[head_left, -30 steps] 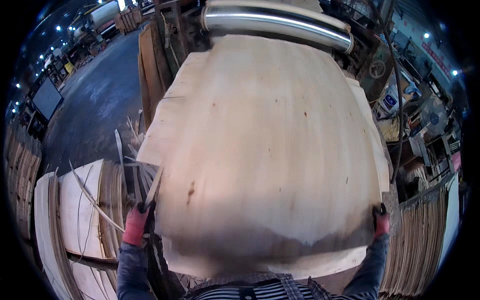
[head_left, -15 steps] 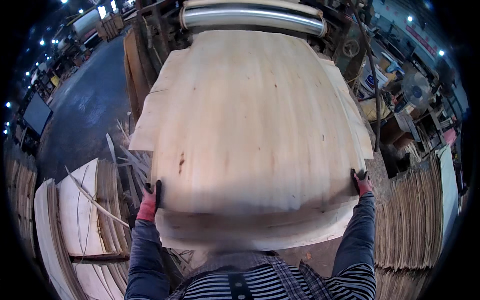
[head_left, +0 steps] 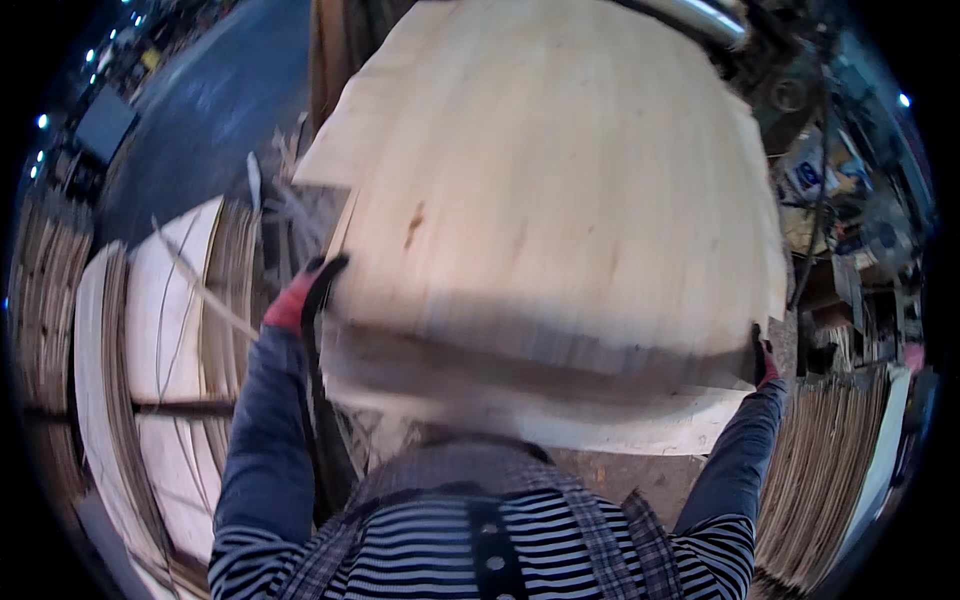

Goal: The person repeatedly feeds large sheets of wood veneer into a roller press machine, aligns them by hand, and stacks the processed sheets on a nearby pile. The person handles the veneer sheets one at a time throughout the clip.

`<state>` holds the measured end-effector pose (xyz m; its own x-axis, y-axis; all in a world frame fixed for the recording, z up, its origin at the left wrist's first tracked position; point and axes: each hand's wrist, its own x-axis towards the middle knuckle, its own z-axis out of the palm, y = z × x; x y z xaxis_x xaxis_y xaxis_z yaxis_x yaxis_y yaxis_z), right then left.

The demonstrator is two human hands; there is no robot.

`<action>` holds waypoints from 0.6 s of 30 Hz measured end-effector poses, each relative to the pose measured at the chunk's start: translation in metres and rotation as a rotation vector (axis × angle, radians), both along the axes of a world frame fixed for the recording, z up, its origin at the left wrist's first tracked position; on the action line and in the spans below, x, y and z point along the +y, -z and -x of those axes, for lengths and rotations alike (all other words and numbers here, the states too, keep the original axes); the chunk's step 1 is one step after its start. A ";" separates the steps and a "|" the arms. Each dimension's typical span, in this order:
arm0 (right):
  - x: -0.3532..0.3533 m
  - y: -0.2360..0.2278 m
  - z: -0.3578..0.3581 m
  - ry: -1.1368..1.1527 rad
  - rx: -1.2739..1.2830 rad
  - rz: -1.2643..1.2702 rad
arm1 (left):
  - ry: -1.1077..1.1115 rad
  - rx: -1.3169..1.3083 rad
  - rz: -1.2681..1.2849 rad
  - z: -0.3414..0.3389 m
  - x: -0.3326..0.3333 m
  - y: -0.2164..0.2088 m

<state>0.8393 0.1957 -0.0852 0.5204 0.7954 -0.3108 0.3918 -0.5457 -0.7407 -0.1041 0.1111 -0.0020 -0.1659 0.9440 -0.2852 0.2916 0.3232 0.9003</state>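
Note:
A large, pale wood veneer sheet (head_left: 560,200) with a few brown knots lies on top of other sheets in front of me. My left hand (head_left: 308,288), in a red and black glove, holds its left edge near the front corner, with the dark fingertips at the rim. At the opposite edge my right hand (head_left: 764,360), gloved alike, grips the sheet; part of it is hidden behind the wood. Below the front edge, paler lower sheets (head_left: 620,425) stick out toward me. The near part is blurred and shaded.
A shiny metal roller (head_left: 712,14) shows at the far edge. Stacks of veneer stand at the left (head_left: 165,310) and right (head_left: 825,480). Thin wood scraps (head_left: 300,220) litter the floor by the left stack. A fan (head_left: 885,235) and clutter are at the far right.
My view has tipped down and turned, so the roller has mostly left the picture. Both hands keep hold of the sheet's sides, the left now appearing higher than the right.

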 end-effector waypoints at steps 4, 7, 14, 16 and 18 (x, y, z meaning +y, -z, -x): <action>0.016 -0.051 0.118 -0.138 0.084 0.015 | -0.109 -0.001 0.152 0.008 -0.020 -0.015; -0.006 -0.026 0.059 -0.202 -0.138 -0.008 | -0.267 -0.265 0.285 0.013 -0.003 -0.011; 0.023 -0.028 0.054 -0.187 -0.284 -0.125 | -0.251 0.746 0.130 0.057 -0.032 0.061; 0.010 -0.008 -0.030 -0.179 -0.205 -0.070 | -0.204 0.823 0.190 -0.010 -0.020 0.004; 0.018 0.010 -0.042 -0.214 0.094 -0.098 | -0.220 0.852 0.164 -0.022 -0.029 -0.002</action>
